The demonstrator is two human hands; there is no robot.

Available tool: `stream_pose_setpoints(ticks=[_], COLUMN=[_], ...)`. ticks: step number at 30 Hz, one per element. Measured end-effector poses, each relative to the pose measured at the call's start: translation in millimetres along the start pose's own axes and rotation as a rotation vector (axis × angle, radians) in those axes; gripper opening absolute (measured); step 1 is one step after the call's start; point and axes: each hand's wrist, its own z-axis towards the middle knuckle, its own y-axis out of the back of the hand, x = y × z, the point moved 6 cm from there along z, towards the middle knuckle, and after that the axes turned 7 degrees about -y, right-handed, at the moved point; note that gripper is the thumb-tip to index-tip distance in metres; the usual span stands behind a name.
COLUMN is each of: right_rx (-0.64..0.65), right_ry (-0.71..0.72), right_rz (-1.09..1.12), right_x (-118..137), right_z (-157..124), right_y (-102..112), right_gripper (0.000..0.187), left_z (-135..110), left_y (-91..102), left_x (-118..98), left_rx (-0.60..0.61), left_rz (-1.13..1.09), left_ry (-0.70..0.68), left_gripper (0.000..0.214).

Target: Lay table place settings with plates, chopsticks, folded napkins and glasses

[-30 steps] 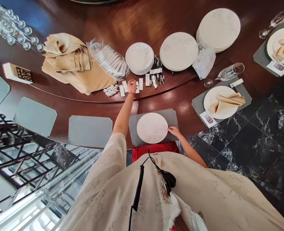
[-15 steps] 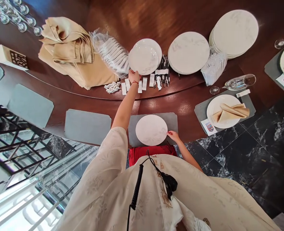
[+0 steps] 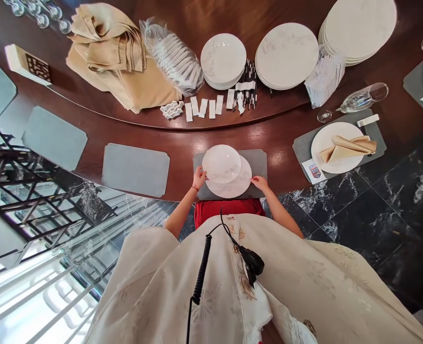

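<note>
My left hand [image 3: 199,177] grips the near left rim of a small white plate [image 3: 221,163], held just over a larger white plate [image 3: 238,184]. That larger plate lies on a grey placemat [image 3: 259,160] at the table's near edge. My right hand [image 3: 259,182] rests with its fingers closed on the large plate's right rim. On the raised centre ring beyond, a stack of small plates [image 3: 223,59] stands next to a stack of larger plates [image 3: 286,55].
Folded beige napkins [image 3: 114,57], bagged white spoons [image 3: 173,57], white rests [image 3: 204,106] and chopsticks [image 3: 246,88] lie on the ring. Bare grey placemats [image 3: 135,168] sit to the left. A set place with plate and napkin [image 3: 336,145] and a tipped glass [image 3: 362,99] is right.
My left hand took a small plate from the stack on the ring and brought it back over the large plate in front of me. My right hand stayed on the large plate's rim.
</note>
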Motion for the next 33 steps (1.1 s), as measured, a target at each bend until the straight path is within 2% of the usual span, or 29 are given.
stream_pose_setpoints(ticks=[3,7,15,20,22,26,30,33], right_rx=[0.023,0.006,0.007,-0.065,-0.11,-0.157,-0.173,-0.164], right_ry=[-0.05,-0.054,-0.037,-0.082,-0.088,-0.116,-0.149,-0.145], right_rz=[-0.013,-0.037,-0.056,-0.034,0.003,0.009,-0.013,0.004], right_x=[0.2,1.8,10.5,18.1,23.6,33.7,35.3,31.7], right_z=[3.5,5.7,2.8,-3.8,-8.7,-18.6,-20.8,-16.6], right_y=[-1.5,-0.6,4.6,5.0,2.4,-8.3,-15.1,-16.0], right_gripper=[0.016,0.017,0.02,0.018,0.023,0.047,0.053,0.051], left_z=[-18.4,-14.0,1.1,1.0,0.8,-0.2,0.3,1.9], left_y=[-8.6,-14.9,-26.8,-27.5,-25.9,-23.6,-20.6,-15.2], left_x=[37.1,51.9,41.5,32.5,26.5,16.6,12.5,10.0], left_rx=[0.025,0.016,0.055,0.078,0.096,0.156,0.161,0.028], left_rz=[0.041,0.104,0.308,0.633,0.781,0.945,0.986,0.897], left_ry=[0.067,0.09,0.05,0.04,0.017,0.016,0.036,-0.044], left_gripper=[0.035,0.031,0.023,0.017,0.015,0.016,0.026,0.051])
